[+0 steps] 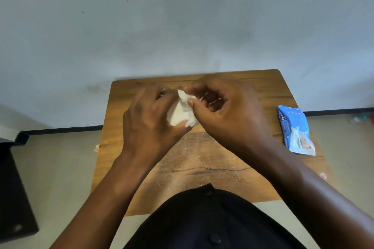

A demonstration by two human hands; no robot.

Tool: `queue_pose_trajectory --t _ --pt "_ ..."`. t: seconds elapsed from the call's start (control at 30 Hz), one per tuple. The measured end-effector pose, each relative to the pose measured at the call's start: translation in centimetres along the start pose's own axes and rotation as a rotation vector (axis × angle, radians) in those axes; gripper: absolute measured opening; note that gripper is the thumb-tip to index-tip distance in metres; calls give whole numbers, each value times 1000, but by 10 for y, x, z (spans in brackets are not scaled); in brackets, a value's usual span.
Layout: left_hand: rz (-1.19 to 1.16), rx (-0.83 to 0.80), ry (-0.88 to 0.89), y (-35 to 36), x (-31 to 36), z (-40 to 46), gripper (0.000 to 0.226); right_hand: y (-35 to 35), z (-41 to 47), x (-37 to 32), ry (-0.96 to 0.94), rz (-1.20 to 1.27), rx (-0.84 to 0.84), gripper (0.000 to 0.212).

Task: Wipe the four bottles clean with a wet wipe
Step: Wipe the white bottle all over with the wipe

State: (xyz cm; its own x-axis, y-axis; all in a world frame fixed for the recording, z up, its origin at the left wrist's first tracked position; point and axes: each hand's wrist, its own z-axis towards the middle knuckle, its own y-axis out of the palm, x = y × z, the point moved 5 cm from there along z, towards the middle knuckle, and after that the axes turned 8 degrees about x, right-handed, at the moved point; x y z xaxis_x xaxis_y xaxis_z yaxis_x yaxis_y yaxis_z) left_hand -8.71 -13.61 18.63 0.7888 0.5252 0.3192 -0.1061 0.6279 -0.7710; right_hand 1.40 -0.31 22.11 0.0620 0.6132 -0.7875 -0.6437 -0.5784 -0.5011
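Note:
A crumpled white wet wipe (182,112) is held between both hands above the far half of the wooden table (202,168). My left hand (149,119) cups it from the left, with the fingers curled round its lower part. My right hand (228,111) pinches its upper right edge between thumb and forefinger. Inside the right hand's curled fingers some pale glints show, and I cannot tell what they belong to. No bottle is clearly in view, and the hands hide the table's far middle.
A blue wet-wipe pack (296,130) lies near the table's right edge with its flap open. The table stands against a pale wall (182,26). A dark piece of furniture (12,188) stands on the floor at the left. My dark clothing (202,222) covers the table's near edge.

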Motion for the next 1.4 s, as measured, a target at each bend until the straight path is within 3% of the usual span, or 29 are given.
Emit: queue_pose_trajectory --t 0.1,0.27,0.5,0.9,1.07,1.27,1.4 --pt "12 26 -7 0 7 2 44 9 5 -6 -161 -219 115 15" --pt "15 70 -24 -4 3 3 46 21 -7 -4 -213 -361 61 16" --pt "39 84 -75 -11 -11 7 66 21 -23 10 -197 -286 104 20" --pt "50 58 -26 -7 -7 8 59 15 -6 -1 -207 -252 198 12" --pt "33 29 -4 -5 -5 6 61 16 -3 -3 -234 -284 185 18" --pt "-93 77 -145 -5 -9 9 62 18 -11 -3 -312 -278 212 19" --pt "-460 30 -427 4 -15 4 67 19 -12 -1 -344 -258 228 26"
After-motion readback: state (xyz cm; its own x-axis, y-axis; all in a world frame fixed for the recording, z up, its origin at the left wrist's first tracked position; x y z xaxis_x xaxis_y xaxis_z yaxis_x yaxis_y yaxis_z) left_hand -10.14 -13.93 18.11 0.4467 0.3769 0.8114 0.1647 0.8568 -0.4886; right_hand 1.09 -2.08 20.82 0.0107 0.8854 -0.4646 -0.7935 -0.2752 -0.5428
